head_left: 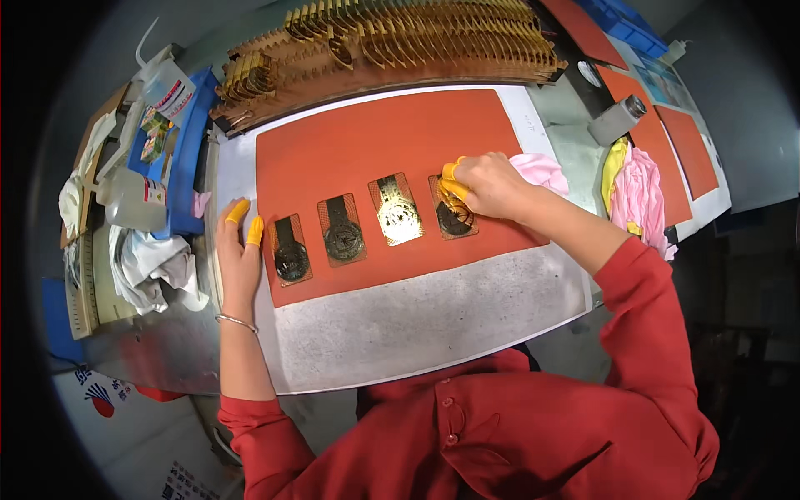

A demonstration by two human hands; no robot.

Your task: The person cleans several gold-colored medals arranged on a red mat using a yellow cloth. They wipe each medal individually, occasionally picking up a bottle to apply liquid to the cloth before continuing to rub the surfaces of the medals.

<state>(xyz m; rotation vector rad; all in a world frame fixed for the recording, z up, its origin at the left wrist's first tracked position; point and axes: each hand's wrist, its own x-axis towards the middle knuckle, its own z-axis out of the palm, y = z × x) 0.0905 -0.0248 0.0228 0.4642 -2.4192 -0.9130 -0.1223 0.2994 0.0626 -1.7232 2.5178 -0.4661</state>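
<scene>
A grey worktop is covered across its middle by a large orange mat, with a bare grey strip left open along the near edge. At the far edge the mat is bounded by a long wooden rack of gold-coloured pieces, so little room is left on that side. To the left, the way is crowded by a blue tray, plastic squeeze bottles and crumpled white rags. To the right, pink and yellow cloths and a small metal canister are seen.

Four flat metal bookmarks are laid in a row on the mat, apart from one another. The rightmost bookmark is pressed by the right hand, curled around a pink cloth with yellow finger cots on its fingertips. The leftmost bookmark is flanked by the left hand, resting flat and open at the mat's left edge, gripping nothing. Two bookmarks between them are left untouched.
</scene>
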